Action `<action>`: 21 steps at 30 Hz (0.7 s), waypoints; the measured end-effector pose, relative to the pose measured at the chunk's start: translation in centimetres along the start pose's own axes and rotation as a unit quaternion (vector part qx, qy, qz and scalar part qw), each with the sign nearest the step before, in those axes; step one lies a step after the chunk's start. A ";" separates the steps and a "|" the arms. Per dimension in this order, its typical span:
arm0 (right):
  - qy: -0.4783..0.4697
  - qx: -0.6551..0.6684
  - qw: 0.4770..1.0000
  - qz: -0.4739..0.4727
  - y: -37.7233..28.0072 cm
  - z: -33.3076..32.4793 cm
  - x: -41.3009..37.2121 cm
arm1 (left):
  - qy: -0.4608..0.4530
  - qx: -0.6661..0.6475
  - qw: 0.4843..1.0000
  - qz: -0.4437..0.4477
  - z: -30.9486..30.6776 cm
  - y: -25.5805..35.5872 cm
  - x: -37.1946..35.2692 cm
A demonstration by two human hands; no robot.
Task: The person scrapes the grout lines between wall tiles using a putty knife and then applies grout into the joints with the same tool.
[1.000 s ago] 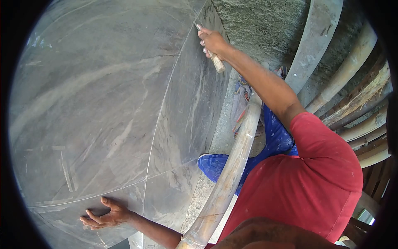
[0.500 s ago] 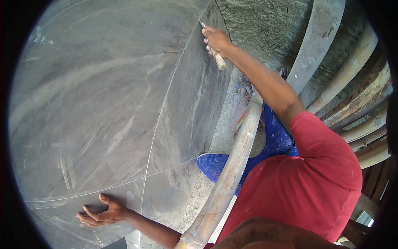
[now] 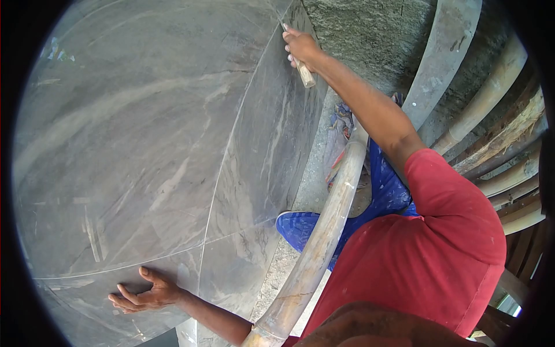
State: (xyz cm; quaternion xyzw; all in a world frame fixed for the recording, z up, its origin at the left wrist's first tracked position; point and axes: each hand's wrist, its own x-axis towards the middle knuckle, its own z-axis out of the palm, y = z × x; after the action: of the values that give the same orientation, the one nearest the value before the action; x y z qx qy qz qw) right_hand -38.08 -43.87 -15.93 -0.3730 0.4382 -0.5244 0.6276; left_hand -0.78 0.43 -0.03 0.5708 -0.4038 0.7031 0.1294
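My right hand (image 3: 301, 46) is closed around a wooden-handled tool (image 3: 306, 75) at the upper middle. The tool's narrow front end meets the thin white joint (image 3: 231, 137) between large grey marble-look tiles (image 3: 133, 127). Its tip is too small to make out well. Lower left, my left hand (image 3: 149, 293) rests on a tile with its fingers spread and nothing in it. A crossing joint runs just above that hand.
A bamboo pole (image 3: 315, 254) slants between my body and the tiles. More poles and boards (image 3: 491, 110) lean at the right, by a rough cement wall (image 3: 370, 46). A blue shoe (image 3: 298, 228) stands near the tile edge, with crumpled cloth (image 3: 338, 136) beyond.
My right hand and the tool have moved slightly upward along the joint. My left hand stays in nearly the same place on the tile.
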 end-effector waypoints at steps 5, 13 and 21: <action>-0.034 -0.038 0.999 -0.001 0.0 -0.1 -1.0 | 0.007 -0.001 1.000 -0.002 0.6 0.0 -0.2; -0.024 -0.023 0.999 -0.002 -0.5 0.0 0.4 | 0.010 -0.001 1.000 0.005 0.4 0.0 0.0; -0.017 -0.022 1.000 -0.005 -0.6 0.1 -0.4 | 0.009 -0.006 1.000 0.005 0.4 0.3 0.1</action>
State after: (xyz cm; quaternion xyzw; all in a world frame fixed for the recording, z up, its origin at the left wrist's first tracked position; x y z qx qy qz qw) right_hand -38.19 -43.55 -15.23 -0.3979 0.4372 -0.5109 0.6241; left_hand -0.72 -0.05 -0.04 0.5616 -0.4097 0.7064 0.1332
